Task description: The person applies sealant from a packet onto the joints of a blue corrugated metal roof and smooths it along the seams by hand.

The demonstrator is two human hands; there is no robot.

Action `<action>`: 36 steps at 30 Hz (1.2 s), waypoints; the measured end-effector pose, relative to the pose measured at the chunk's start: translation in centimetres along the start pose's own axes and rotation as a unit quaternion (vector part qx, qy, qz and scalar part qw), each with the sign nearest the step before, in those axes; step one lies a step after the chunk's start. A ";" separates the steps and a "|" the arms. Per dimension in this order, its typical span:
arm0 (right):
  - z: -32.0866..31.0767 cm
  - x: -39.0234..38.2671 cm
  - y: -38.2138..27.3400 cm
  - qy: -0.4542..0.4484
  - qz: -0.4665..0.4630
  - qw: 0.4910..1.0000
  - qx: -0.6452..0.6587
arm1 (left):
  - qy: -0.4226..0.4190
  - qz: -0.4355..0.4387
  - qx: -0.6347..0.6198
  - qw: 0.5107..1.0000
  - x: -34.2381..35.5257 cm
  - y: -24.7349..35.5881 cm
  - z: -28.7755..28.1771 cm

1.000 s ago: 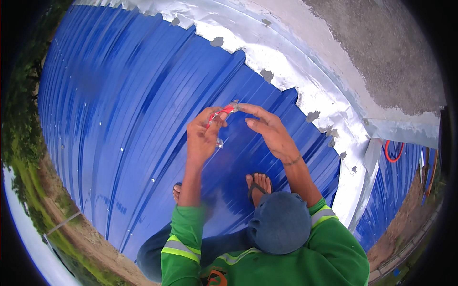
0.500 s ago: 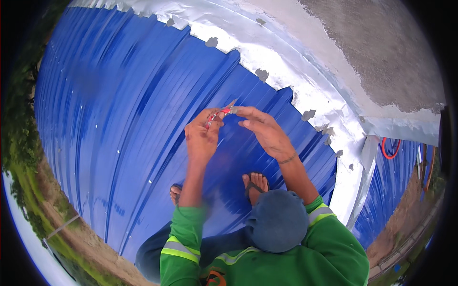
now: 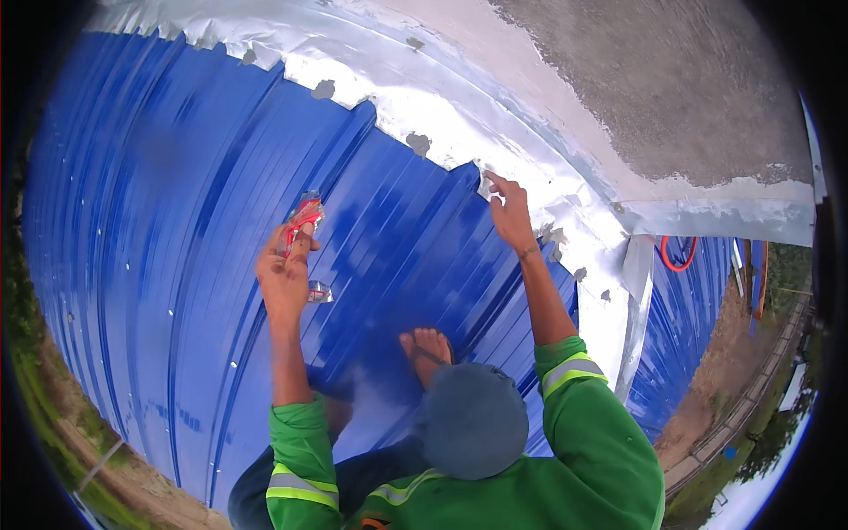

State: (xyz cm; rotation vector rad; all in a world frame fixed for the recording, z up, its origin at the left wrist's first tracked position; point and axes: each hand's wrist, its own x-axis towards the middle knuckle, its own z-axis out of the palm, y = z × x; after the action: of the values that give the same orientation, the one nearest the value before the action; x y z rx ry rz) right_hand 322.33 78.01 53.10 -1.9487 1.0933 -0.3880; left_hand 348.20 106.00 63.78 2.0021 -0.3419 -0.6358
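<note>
My left hand (image 3: 284,274) is closed around a crumpled red-and-silver foil packet (image 3: 306,215), its upper end sticking out past the fingers. A silvery scrap with a bit of red (image 3: 320,292) shows beside the heel of that hand; whether it belongs to the packet or lies on the roof I cannot tell. Grey smears mark the left fingers. My right hand (image 3: 512,215) reaches to the edge of the silver flashing (image 3: 389,97), index finger stretched out and thumb apart. Its fingertips are at the flashing where it meets a raised rib of the blue roof sheet (image 3: 371,230).
Grey sealant-like patches (image 3: 418,143) dot the flashing edge. A rough cement wall (image 3: 671,97) rises at the upper right. A red hose loop (image 3: 678,256) hangs past the flashing corner. My sandalled foot (image 3: 427,351) stands on the ribbed sheet; ground shows beyond the roof's edges.
My hands have moved apart from where they met at the packet. The left has gone left with the packet; the right has reached to the flashing edge. The view has shifted.
</note>
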 end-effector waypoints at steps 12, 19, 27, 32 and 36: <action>2.1 3.7 3.4 0.046 -0.104 0.939 -0.325 | -0.044 -0.010 -0.058 0.997 -1.1 0.0 0.3; 1.8 2.6 3.0 0.064 -0.186 0.789 -0.582 | -0.061 -0.033 -0.075 0.995 -1.3 0.4 0.0; -0.2 2.7 1.5 0.040 -0.232 0.839 -0.491 | -0.065 -0.042 -0.073 0.994 -1.4 0.2 0.0; 0.6 3.7 1.8 0.046 -0.244 0.831 -0.497 | -0.051 -0.028 -0.070 0.996 -1.3 0.1 0.6; 0.8 3.2 2.3 0.046 -0.257 0.804 -0.535 | -0.072 -0.028 -0.101 0.992 -1.2 0.5 0.8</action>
State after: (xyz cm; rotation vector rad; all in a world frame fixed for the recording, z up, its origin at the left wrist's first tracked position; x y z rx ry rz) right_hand 323.41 75.19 50.36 -3.2991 0.8720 -0.1230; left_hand 346.78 105.76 64.27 1.7824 -0.2970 -0.8200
